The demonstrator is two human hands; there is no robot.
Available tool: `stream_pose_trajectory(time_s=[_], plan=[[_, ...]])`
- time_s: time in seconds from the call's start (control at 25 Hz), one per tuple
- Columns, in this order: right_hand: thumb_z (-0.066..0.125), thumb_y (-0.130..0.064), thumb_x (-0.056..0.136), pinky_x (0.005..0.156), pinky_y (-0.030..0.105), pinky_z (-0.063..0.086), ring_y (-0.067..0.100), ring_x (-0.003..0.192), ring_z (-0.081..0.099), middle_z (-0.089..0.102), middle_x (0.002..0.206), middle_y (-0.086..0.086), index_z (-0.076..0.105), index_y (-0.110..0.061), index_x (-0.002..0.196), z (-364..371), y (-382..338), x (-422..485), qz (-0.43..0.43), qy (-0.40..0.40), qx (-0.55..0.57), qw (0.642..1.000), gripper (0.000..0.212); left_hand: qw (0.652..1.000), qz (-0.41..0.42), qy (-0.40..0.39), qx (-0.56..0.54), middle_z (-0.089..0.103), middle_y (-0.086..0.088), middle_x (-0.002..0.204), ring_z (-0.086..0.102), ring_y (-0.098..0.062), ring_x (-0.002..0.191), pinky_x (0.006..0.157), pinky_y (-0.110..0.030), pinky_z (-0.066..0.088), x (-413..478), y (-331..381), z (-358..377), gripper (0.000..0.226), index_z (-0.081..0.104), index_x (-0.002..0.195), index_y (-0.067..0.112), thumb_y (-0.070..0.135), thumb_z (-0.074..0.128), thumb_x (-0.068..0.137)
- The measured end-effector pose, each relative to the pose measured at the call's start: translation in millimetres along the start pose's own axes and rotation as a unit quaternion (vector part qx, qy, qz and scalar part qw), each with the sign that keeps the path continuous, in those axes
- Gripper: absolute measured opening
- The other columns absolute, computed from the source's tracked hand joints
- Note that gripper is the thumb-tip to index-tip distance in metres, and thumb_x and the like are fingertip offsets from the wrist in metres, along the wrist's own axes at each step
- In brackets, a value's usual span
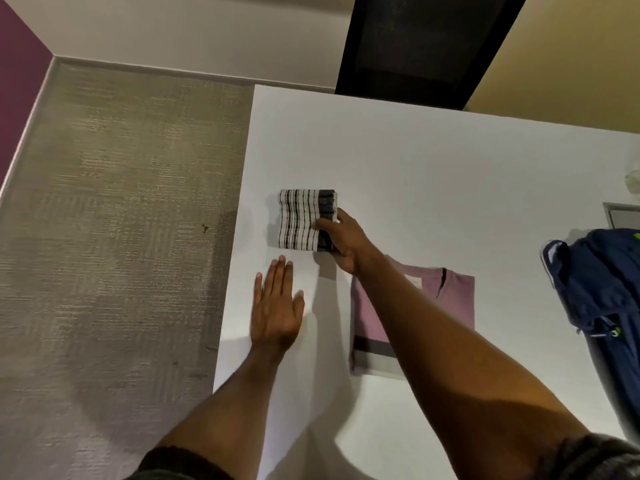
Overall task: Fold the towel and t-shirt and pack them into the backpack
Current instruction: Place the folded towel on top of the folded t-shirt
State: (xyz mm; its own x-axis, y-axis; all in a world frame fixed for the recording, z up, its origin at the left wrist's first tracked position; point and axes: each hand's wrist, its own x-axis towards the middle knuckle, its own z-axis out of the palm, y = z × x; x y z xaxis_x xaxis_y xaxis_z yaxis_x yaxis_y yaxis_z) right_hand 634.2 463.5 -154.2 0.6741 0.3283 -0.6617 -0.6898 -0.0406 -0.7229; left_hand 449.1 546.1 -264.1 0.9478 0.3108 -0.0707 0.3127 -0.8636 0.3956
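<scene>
Towel [299,220]: folded into a small thick rectangle, white with thin black stripes and a dark band along its 3 o'clock end, on the white table [450,161] near the table's left edge. Right hand [346,244] grips that dark end: thumb lies across the top, other fingers curl round the edge, mostly hidden. Lifted or lying flat: cannot tell, though there's a shadow along its 9 o'clock side. Left hand [277,306] sits at 6 o'clock from the towel, palm down flat on the table, fingers straight and close together, thumb slightly out, holding nothing. Its fingertips are just short of the towel, no contact. T-shirt [453,299] is at 4–5 o'clock from the towel, folded into a rectangle, mauve-pink, collar toward 12, grey band along its 6 o'clock end; the right forearm crosses over its left part. Backpack [595,285] is at 3 o'clock, well apart from the towel, navy with neon-green bits, slumped at the right edge of view and cut off by it. Whether it's unzipped: can't read it. Grey-brown carpet [114,220] at 9 o'clock beside the table. Black chair back [422,46] at 12, beyond the far table edge.
</scene>
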Motion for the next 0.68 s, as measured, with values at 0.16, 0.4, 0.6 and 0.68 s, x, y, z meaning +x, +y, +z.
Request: stream_pose_trajectory(time_s=[0.16, 0.4, 0.6, 0.68], plan=[[0.062, -0.031, 0.103, 0.103, 0.046, 0.056, 0.032, 0.118, 0.070, 0.074, 0.124, 0.013, 0.066, -0.011, 0.129, -33, 15, -52, 0.019, -0.018, 0.032, 0.999, 0.034, 0.966, -0.138, 0.019, -0.219, 0.046, -0.007, 0.160, 0.038, -0.020, 0.150, 0.128, -0.041, 0.026, 5, 40, -22, 0.052, 0.038, 0.157, 0.013, 0.036, 0.023, 0.113], [0.060, -0.034, 0.103, 0.101, 0.047, 0.053, 0.032, 0.111, 0.069, 0.074, 0.123, 0.015, 0.069, -0.011, 0.124, -90, 35, -119, 0.051, -0.034, 0.047, 0.997, 0.032, 0.680, -0.284, -0.081, -0.671, 0.069, -0.004, 0.134, 0.068, -0.019, 0.120, 0.106, -0.042, 0.051, -3, 93, -57, 0.058, 0.058, 0.139, 0.027, 0.063, 0.025, 0.106], [0.064, -0.031, 0.102, 0.089, 0.045, 0.060, 0.034, 0.109, 0.072, 0.075, 0.120, 0.015, 0.068, -0.009, 0.126, -136, 66, -151, 0.044, -0.034, 0.015, 0.998, 0.034, 0.663, -0.201, -0.215, -0.688, 0.065, -0.012, 0.141, 0.063, -0.031, 0.129, 0.108, -0.052, 0.049, -31, 110, -42, 0.057, 0.054, 0.148, 0.016, 0.051, 0.050, 0.104], [0.064, -0.029, 0.101, 0.090, 0.048, 0.061, 0.037, 0.111, 0.071, 0.075, 0.119, 0.017, 0.068, -0.006, 0.127, -157, 75, -158, 0.043, -0.030, 0.000, 0.999, 0.035, 0.700, -0.174, -0.221, -0.657, 0.069, -0.013, 0.135, 0.066, -0.033, 0.125, 0.105, -0.054, 0.052, -40, 122, -36, 0.040, 0.058, 0.143, 0.013, 0.031, 0.057, 0.106]])
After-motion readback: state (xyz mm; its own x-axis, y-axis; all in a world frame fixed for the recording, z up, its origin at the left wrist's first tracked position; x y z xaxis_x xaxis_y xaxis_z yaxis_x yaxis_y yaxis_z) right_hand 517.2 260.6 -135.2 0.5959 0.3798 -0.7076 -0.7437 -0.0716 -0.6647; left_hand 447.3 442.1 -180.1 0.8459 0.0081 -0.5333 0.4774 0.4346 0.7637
